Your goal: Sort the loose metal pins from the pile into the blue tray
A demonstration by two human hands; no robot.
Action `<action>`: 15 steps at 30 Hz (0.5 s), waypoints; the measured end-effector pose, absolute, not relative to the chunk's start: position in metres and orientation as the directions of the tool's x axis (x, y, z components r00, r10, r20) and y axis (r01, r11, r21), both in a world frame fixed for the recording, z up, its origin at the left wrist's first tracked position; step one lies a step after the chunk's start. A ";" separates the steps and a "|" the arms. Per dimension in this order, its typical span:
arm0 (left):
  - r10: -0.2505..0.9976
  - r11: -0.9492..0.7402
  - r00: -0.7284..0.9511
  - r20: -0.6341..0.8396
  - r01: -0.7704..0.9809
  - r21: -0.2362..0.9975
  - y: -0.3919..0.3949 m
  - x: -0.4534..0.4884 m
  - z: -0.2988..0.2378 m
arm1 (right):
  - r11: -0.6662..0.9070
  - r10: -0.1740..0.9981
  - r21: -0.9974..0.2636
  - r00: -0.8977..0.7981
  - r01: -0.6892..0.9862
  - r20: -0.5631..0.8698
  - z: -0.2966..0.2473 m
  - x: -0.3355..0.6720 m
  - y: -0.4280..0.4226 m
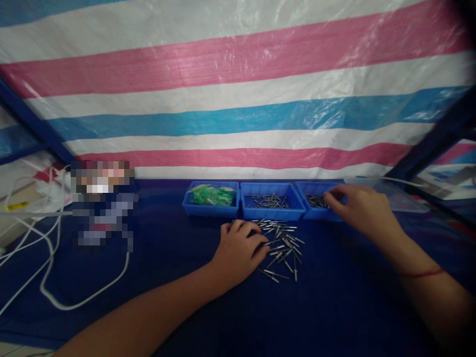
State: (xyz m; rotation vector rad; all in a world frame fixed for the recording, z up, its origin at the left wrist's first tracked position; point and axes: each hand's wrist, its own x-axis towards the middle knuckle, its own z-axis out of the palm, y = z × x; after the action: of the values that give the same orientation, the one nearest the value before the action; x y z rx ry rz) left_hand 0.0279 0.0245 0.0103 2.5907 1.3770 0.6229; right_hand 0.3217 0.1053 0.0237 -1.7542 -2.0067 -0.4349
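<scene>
Blind rivets [284, 245] lie in a loose silvery heap on the dark blue tabletop [230, 322]. At the left side of this heap rests my left hand [240, 253], its fingers bent and apart, with the fingertips close to the rivets. Over the right blue bin [316, 213] is my right hand [366, 208], thumb and fingers drawn together at its edge. Whatever they may hold is hidden. That bin contains small dark metal pieces that look like rivets. More rivets lie in the middle blue bin [273, 214], just behind the heap.
A left blue bin [208, 210] holds green packets [213, 195]. White cables [52, 292] loop over the left side of the table, beside a blurred-out patch. Behind stands a striped plastic sheet [223, 119]. A clear plastic piece [401, 198] lies at the back right.
</scene>
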 end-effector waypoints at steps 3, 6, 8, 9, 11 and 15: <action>0.817 -0.574 0.505 0.280 0.763 0.298 0.024 0.028 0.012 | 0.179 0.820 -0.072 -0.108 0.981 0.562 0.026 0.315 0.103; 0.824 -0.563 0.496 0.274 0.770 0.300 0.023 0.029 0.015 | 0.306 0.765 -0.099 -0.183 0.947 0.618 0.031 0.300 0.094; 0.835 -0.545 0.471 0.283 0.777 0.315 0.023 0.030 0.016 | 0.409 0.731 -0.123 -0.244 0.904 0.637 0.034 0.285 0.084; 0.844 -0.530 0.449 0.294 0.782 0.327 0.023 0.031 0.016 | 0.459 0.718 -0.136 -0.276 0.878 0.639 0.036 0.276 0.078; 0.862 -0.493 0.388 0.325 0.792 0.362 0.024 0.031 0.016 | 0.566 0.696 -0.145 -0.377 0.811 0.611 0.038 0.258 0.065; 0.883 -0.448 0.300 0.363 0.771 0.453 0.026 0.031 0.014 | 0.707 0.662 -0.256 -0.489 0.660 0.568 0.034 0.230 0.046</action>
State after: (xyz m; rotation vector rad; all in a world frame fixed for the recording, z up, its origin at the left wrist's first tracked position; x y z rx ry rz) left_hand 0.0305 0.0261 0.0144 2.3704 1.5299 0.8555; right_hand 0.2302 0.0456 0.0336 -1.0016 -2.2564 0.0043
